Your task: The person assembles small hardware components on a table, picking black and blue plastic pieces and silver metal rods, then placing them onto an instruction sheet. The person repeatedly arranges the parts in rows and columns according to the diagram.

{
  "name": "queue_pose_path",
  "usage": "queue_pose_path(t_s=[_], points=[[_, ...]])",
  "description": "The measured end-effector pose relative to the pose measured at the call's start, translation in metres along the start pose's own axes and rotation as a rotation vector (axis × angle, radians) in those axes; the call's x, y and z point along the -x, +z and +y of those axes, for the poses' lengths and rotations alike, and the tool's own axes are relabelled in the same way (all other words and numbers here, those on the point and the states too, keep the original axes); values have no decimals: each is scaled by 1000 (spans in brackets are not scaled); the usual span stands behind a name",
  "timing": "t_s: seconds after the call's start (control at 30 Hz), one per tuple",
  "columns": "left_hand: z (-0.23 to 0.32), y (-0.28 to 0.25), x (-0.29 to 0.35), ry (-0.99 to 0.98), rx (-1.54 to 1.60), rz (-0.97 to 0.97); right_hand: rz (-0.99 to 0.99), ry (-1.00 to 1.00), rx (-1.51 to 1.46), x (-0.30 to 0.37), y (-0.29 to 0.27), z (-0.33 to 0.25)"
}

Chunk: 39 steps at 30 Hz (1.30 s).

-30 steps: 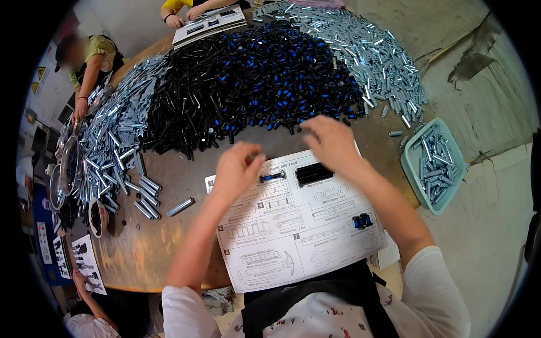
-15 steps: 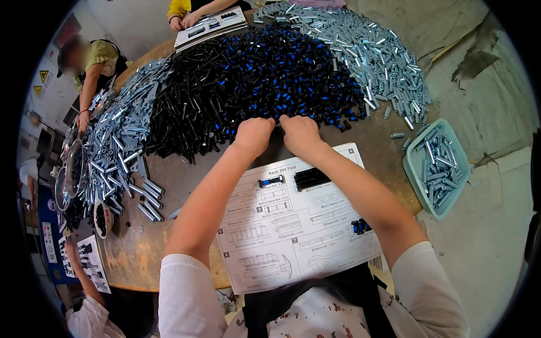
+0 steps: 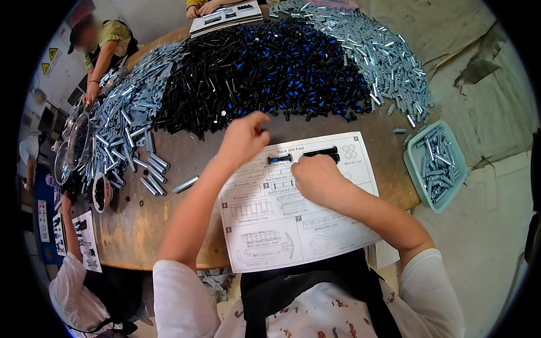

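Observation:
A printed parts sheet (image 3: 256, 217) with line drawings lies at the table's front edge, before my body. On its upper part rest a short black bolt with a blue band (image 3: 279, 159) and long black bolts (image 3: 324, 152). My right hand (image 3: 320, 179) is over the sheet just below these bolts, its fingertips pinched together; whatever they may hold is hidden. My left hand (image 3: 243, 139) hovers at the sheet's upper left, near the pile of black bolts (image 3: 265, 73). Its fingers are half curled, with a gap between thumb and forefinger, and nothing shows in them.
Silver sleeves (image 3: 389, 70) are heaped at the far right, more silver parts (image 3: 127, 96) at the left. A green basket (image 3: 463, 172) of sleeves stands at the right edge. A small bowl (image 3: 108, 194) holds dark parts. Co-workers are at the far side and at the left.
Both hands have parted at the near edge of the bolt pile. My right hand has come back over the sheet; my left has drawn slightly nearer. The view has shifted a little.

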<state>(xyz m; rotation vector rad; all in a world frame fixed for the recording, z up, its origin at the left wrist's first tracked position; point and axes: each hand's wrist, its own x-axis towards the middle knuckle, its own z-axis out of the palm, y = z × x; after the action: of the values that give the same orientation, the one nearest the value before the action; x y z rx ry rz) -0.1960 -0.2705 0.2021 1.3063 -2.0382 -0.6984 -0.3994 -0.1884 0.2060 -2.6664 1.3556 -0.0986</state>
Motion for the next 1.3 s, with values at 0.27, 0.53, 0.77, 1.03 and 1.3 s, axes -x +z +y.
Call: queue_pose_path(t_s=[0.27,0.53,0.77,1.03,1.3], points=[[33,22,107,-91,-265,-33,55,88,-207,16,-5,-5],[22,22,97,23,-195,-48,199,49,-187,2,18,-7],[21,32,88,-10,-212,-22,220,72,-162,-3,22,-6],[14,8,37,23,-212,53,309,414,-120,-46,-14,88],[-56,58,-71,47,-348,44,174,438,56,-116,14,101]])
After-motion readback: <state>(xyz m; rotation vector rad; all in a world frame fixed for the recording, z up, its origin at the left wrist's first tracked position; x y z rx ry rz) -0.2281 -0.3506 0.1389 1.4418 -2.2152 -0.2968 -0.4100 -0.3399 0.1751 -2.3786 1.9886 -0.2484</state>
